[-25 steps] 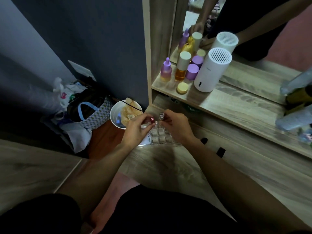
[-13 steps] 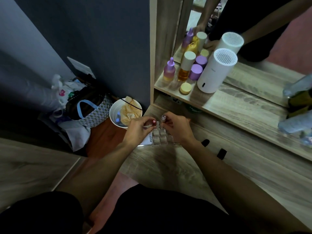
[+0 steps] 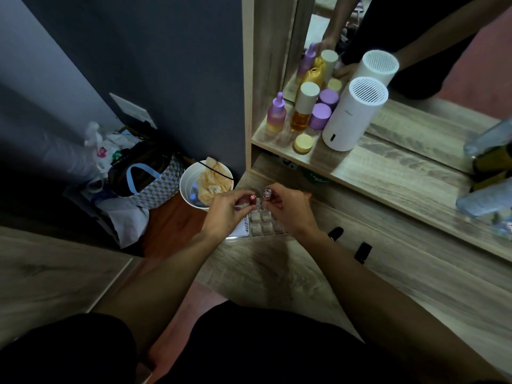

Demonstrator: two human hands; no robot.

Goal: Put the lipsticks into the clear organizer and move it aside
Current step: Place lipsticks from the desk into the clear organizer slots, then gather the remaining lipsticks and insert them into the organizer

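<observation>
Dim, shadowy view (edges warped, right blurred).

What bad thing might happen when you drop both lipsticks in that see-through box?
The clear plastic grid organizer sits near the left edge of the wooden desk; a push might slide it off.
The left hand holds a red-capped lipstick and the right hand a pink-capped one, close together, so they may bump.
Two black lipstick tubes lie by the right forearm, which might knock them.

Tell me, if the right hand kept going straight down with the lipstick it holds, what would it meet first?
Most likely the clear organizer: the right hand holds a pale-capped lipstick just above its far row of compartments. Depth from this single view is hard to judge, so it may touch a divider wall first.
</observation>
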